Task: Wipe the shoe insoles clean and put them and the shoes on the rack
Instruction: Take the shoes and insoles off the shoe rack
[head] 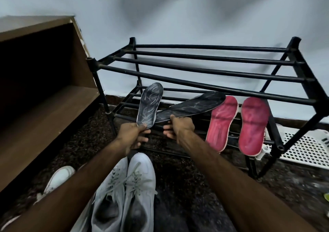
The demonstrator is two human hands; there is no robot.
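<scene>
Hands each pinch a dark insole by its heel: left hand (pixel 132 137) one (pixel 150 104), right hand (pixel 179 127) the other (pixel 191 107), before the black rack (pixel 195 74).

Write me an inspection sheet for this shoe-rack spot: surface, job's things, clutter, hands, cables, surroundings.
Surface: dark speckled floor; black rack with two tiers of bars.
Job's things: two red insoles leaning on the rack's lower tier; pair of white shoes on the floor, nearest the camera; another white shoe left of them.
Clutter: white basket on the floor by the rack's right end.
Hands: left hand pinches the upright dark insole by its heel; right hand holds the slanted dark insole by its heel.
Cables: nothing seen.
Surroundings: wooden cabinet on the left; pale wall behind.
</scene>
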